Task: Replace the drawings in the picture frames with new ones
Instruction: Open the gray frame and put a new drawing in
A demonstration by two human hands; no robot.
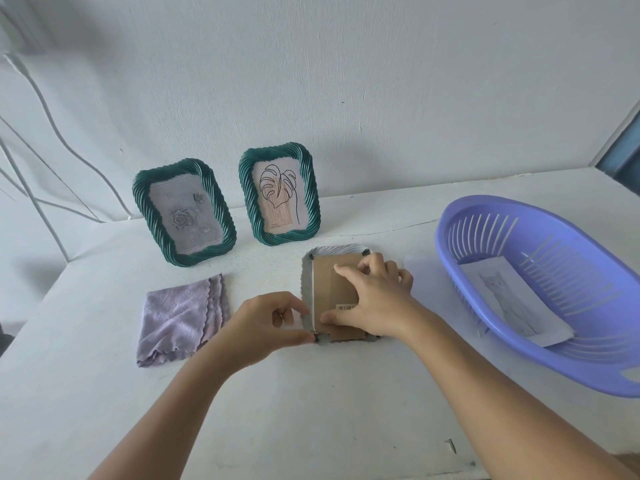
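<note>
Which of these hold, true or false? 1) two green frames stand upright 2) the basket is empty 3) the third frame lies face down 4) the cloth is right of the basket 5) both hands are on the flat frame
1) Two green frames stand upright: true.
2) The basket is empty: false, a drawing lies in it.
3) The third frame lies face down: true, its cardboard back shows.
4) The cloth is right of the basket: false, it is far left.
5) The left hand and right hand are on the flat frame: true.

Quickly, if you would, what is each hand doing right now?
Left hand: pinches the near left corner of the face-down frame.
Right hand: fingers spread, pressing on the cardboard backing.
</note>
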